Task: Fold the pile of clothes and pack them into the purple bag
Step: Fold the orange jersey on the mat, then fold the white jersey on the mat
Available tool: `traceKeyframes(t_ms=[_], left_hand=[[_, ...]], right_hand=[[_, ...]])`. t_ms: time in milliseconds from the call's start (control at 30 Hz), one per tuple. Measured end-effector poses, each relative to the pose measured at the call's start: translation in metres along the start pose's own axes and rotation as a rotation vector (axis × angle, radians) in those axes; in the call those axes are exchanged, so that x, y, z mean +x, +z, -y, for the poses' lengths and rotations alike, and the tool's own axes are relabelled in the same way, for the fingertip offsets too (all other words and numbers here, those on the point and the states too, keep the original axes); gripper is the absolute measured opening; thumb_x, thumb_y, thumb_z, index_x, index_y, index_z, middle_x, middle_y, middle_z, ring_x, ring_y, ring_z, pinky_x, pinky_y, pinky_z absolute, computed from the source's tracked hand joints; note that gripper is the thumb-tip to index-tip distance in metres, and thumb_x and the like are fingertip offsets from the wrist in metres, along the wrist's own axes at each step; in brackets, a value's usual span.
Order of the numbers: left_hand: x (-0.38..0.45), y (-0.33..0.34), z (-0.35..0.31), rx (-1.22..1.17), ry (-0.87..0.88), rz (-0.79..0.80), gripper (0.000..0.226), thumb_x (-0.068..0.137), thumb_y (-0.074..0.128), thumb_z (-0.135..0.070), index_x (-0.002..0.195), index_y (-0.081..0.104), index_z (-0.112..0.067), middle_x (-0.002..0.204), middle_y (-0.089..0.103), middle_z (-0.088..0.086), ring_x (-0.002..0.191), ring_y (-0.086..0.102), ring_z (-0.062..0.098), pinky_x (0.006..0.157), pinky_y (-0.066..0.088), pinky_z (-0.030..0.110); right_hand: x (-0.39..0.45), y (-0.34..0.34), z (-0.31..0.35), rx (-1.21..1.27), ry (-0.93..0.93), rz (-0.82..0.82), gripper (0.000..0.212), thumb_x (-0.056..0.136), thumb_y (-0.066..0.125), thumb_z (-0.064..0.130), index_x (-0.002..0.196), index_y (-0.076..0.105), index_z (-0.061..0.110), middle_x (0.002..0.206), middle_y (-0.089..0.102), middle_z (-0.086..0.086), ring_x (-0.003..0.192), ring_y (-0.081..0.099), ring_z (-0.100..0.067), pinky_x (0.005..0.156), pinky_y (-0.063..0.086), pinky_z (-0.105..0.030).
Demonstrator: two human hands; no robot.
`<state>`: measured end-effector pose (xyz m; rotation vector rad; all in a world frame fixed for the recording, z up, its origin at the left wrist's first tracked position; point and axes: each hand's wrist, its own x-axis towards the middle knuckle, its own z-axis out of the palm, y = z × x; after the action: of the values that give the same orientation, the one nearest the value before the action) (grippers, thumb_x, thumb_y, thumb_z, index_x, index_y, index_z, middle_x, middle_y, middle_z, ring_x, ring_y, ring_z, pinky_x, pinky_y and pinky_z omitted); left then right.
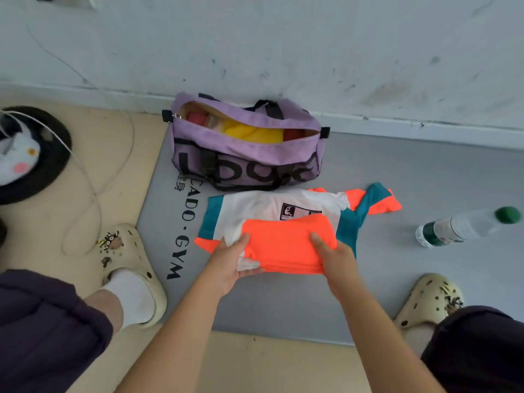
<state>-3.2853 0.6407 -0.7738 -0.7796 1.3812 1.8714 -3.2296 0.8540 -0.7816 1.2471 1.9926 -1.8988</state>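
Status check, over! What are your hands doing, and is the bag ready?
Both hands, left and right, gripping the half-folded shirt. Purple bag unzipped, clothes already inside. Nothing blocking it.

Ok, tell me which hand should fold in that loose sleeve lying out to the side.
The right hand. The loose orange-and-teal sleeve of the white, teal and orange shirt lies on its side, while the left hand grips the opposite edge.
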Motion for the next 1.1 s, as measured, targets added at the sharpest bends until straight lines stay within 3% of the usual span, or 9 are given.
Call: traceKeyframes(t_ms=[167, 233, 333, 500, 600, 767, 833, 967, 1100], left_hand=[[-0.008, 0.016, -0.113, 0.015, 0.351, -0.053, 0.034, 0.091, 0.068, -0.023, 0.123, 0.057, -0.023, 0.113, 0.068, 0.006, 0.079, 0.072, 0.023, 0.065, 0.06, 0.04], [-0.007, 0.014, -0.146, 0.008, 0.397, -0.069, 0.034, 0.088, 0.071, -0.021, 0.121, 0.06, -0.02, 0.11, 0.069, 0.006, 0.076, 0.074, 0.021, 0.063, 0.059, 0.035], [0.002, 0.004, -0.172, -0.04, 0.34, -0.081, 0.027, 0.084, 0.074, -0.013, 0.109, 0.064, -0.015, 0.106, 0.07, 0.01, 0.075, 0.073, 0.02, 0.058, 0.057, 0.029], [0.035, 0.005, -0.201, -0.097, 0.318, -0.056, 0.023, 0.084, 0.072, -0.002, 0.105, 0.065, -0.004, 0.096, 0.071, 0.014, 0.067, 0.073, 0.016, 0.056, 0.057, 0.026], [0.061, 0.017, -0.224, -0.179, 0.372, 0.011, 0.021, 0.084, 0.072, 0.0, 0.103, 0.067, -0.006, 0.091, 0.074, 0.011, 0.071, 0.073, 0.018, 0.059, 0.057, 0.027], [0.105, 0.021, -0.226, -0.094, 0.272, -0.066, 0.041, 0.085, 0.069, 0.005, 0.125, 0.056, 0.003, 0.119, 0.064, 0.02, 0.083, 0.067, 0.024, 0.056, 0.06, 0.029], [0.117, 0.023, -0.229, -0.036, 0.244, -0.109, 0.041, 0.086, 0.068, 0.005, 0.125, 0.054, 0.007, 0.124, 0.059, 0.023, 0.081, 0.065, 0.023, 0.056, 0.061, 0.029], [0.132, 0.023, -0.252, 0.044, 0.357, -0.192, 0.024, 0.087, 0.069, 0.001, 0.108, 0.058, 0.001, 0.105, 0.062, 0.017, 0.075, 0.065, 0.022, 0.051, 0.058, 0.027], [0.131, 0.003, -0.236, 0.134, 0.228, -0.215, 0.02, 0.084, 0.069, 0.007, 0.099, 0.058, -0.002, 0.092, 0.064, 0.015, 0.061, 0.069, 0.023, 0.044, 0.055, 0.028]], right_hand=[[0.014, 0.04, 0.107, 0.088, -0.17, 0.07, 0.027, 0.083, 0.07, 0.047, 0.091, 0.069, 0.021, 0.089, 0.074, 0.005, 0.08, 0.068, -0.01, 0.067, 0.052, -0.024], [0.024, 0.06, 0.136, 0.192, -0.147, 0.144, 0.025, 0.083, 0.072, 0.042, 0.089, 0.069, 0.017, 0.088, 0.076, 0.003, 0.084, 0.071, -0.014, 0.072, 0.057, -0.031], [0.04, 0.085, 0.156, 0.296, -0.028, 0.181, 0.034, 0.082, 0.076, 0.032, 0.102, 0.068, 0.006, 0.103, 0.073, -0.012, 0.097, 0.069, -0.029, 0.086, 0.057, -0.047], [0.071, 0.107, 0.176, 0.465, 0.143, 0.248, 0.032, 0.088, 0.07, 0.022, 0.111, 0.057, 0.004, 0.107, 0.068, -0.016, 0.091, 0.067, -0.029, 0.06, 0.06, -0.041], [0.093, 0.114, 0.195, 0.519, 0.091, 0.241, 0.029, 0.089, 0.069, 0.021, 0.11, 0.06, 0.003, 0.099, 0.071, -0.012, 0.084, 0.069, -0.024, 0.055, 0.059, -0.037], [0.128, 0.12, 0.203, 0.331, 0.114, 0.243, 0.037, 0.089, 0.069, 0.018, 0.118, 0.055, 0.0, 0.111, 0.065, -0.016, 0.093, 0.065, -0.029, 0.057, 0.059, -0.038], [0.138, 0.125, 0.205, 0.24, 0.137, 0.242, 0.04, 0.09, 0.068, 0.015, 0.121, 0.053, -0.003, 0.111, 0.063, -0.017, 0.089, 0.063, -0.029, 0.051, 0.056, -0.036], [0.152, 0.132, 0.219, 0.223, 0.119, 0.254, 0.034, 0.09, 0.068, 0.017, 0.117, 0.053, 0.002, 0.105, 0.064, -0.016, 0.083, 0.068, -0.034, 0.044, 0.054, -0.029], [0.14, 0.13, 0.196, 0.228, 0.269, 0.323, 0.028, 0.095, 0.06, 0.013, 0.117, 0.051, -0.002, 0.085, 0.069, -0.021, 0.052, 0.07, -0.032, 0.04, 0.053, -0.029]])
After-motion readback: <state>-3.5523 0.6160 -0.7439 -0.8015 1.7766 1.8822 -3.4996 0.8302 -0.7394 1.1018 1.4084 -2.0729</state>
